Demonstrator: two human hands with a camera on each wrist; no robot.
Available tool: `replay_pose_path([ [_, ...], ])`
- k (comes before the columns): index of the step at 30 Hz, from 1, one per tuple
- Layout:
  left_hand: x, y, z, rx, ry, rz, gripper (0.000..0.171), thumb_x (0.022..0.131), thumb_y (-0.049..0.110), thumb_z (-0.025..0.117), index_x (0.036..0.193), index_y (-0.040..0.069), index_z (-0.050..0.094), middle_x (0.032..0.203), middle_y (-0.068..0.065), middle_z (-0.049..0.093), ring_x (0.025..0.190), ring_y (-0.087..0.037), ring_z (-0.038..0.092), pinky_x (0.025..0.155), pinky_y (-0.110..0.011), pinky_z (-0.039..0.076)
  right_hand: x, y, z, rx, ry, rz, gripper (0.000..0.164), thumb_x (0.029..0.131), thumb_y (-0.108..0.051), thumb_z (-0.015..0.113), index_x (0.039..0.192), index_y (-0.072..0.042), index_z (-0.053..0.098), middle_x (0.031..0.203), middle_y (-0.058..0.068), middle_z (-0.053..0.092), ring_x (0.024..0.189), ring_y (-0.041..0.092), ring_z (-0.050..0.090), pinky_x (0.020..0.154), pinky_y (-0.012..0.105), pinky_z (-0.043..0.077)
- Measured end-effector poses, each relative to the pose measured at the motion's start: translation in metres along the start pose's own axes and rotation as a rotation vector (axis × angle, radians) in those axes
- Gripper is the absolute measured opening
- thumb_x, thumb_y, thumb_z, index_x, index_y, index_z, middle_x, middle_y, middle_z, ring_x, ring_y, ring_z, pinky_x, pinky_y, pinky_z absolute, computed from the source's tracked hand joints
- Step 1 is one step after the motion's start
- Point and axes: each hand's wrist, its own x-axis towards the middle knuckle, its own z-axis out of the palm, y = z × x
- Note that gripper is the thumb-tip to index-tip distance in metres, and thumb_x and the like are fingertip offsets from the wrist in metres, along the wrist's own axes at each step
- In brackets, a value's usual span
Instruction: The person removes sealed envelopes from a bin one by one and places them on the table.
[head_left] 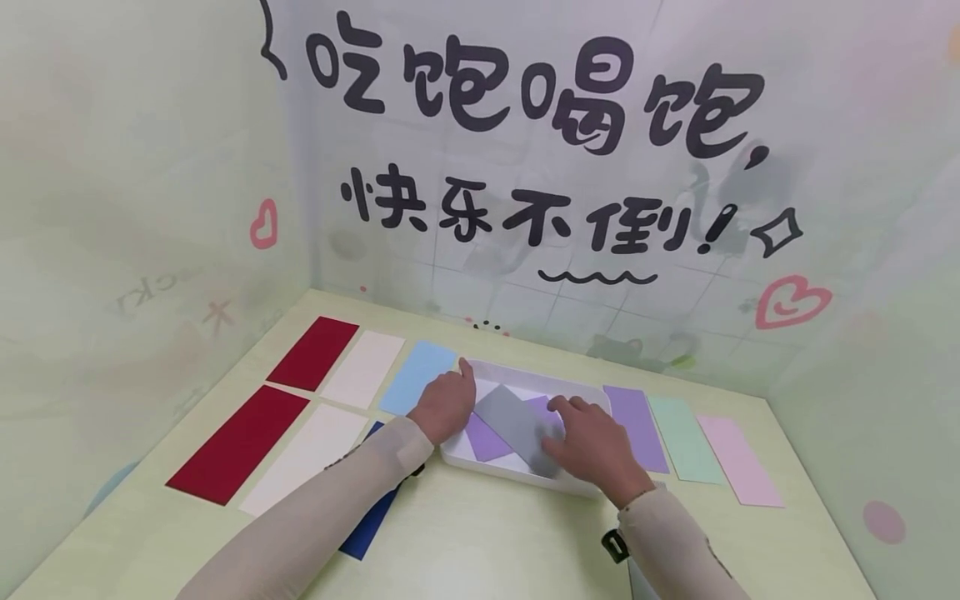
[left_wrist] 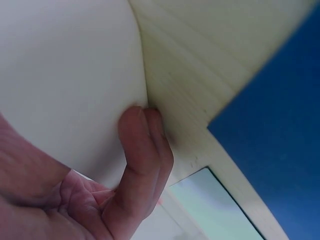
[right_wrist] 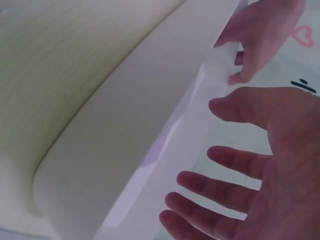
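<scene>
A white tray (head_left: 487, 472) stands on the table, with a grey card (head_left: 504, 411) lying slantwise over purple card pieces (head_left: 489, 446) inside it. My left hand (head_left: 444, 404) grips the tray's left end; in the left wrist view, its curled fingers (left_wrist: 137, 160) press against the outer wall. Over the tray's right part hovers my right hand (head_left: 592, 442). The right wrist view shows that hand's fingers (right_wrist: 220, 192) spread, with nothing held between them and the thumb.
Left of the tray lie dark red cards (head_left: 238, 446), pale pinkish-white cards (head_left: 363, 367), a light blue card (head_left: 422, 373) and a dark blue card (head_left: 366, 532). On the right are purple (head_left: 637, 429), mint (head_left: 684, 437) and pink (head_left: 741, 460) cards. Printed curtains (head_left: 525, 258) enclose the table.
</scene>
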Motion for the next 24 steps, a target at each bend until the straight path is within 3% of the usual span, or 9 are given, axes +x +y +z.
replay_pose_path([
  [7, -0.001, 0.0, -0.001, 0.004, -0.003, 0.001, 0.06, 0.102, 0.01, 0.054, 0.149, -0.014, 0.024, 0.083, -0.015, 0.06, 0.066, -0.015, 0.055, 0.069, -0.032, 0.055, 0.021, -0.013, 0.012, 0.013, -0.063, -0.035, 0.05, 0.083, -0.039, 0.071, 0.128, -0.019, 0.062, 0.121, 0.004, 0.059, 0.097, 0.026, 0.059, 0.07, 0.046, 0.052],
  [12, -0.002, -0.001, -0.001, 0.001, 0.017, 0.008, 0.059, 0.102, 0.01, 0.054, 0.148, -0.015, 0.026, 0.08, -0.014, 0.059, 0.065, -0.015, 0.055, 0.07, -0.032, 0.055, 0.03, -0.017, 0.022, 0.01, -0.104, -0.046, 0.058, 0.077, -0.045, 0.076, 0.128, -0.021, 0.061, 0.121, 0.004, 0.059, 0.093, 0.022, 0.058, 0.069, 0.044, 0.051],
  [18, -0.003, -0.001, -0.001, -0.01, 0.009, 0.009, 0.059, 0.102, 0.009, 0.052, 0.148, -0.015, 0.025, 0.082, -0.014, 0.06, 0.067, -0.016, 0.055, 0.072, -0.033, 0.055, 0.033, -0.021, 0.027, 0.006, -0.146, -0.018, 0.061, 0.073, -0.046, 0.081, 0.127, -0.023, 0.063, 0.119, 0.003, 0.061, 0.091, 0.021, 0.06, 0.07, 0.043, 0.05],
  [24, -0.003, -0.001, 0.0, -0.002, 0.01, 0.01, 0.061, 0.101, 0.008, 0.054, 0.148, -0.015, 0.024, 0.083, -0.014, 0.06, 0.066, -0.016, 0.055, 0.069, -0.032, 0.054, 0.033, -0.024, 0.027, -0.003, -0.15, -0.043, 0.057, 0.073, -0.044, 0.083, 0.124, -0.024, 0.065, 0.112, 0.002, 0.062, 0.09, 0.02, 0.06, 0.069, 0.043, 0.051],
])
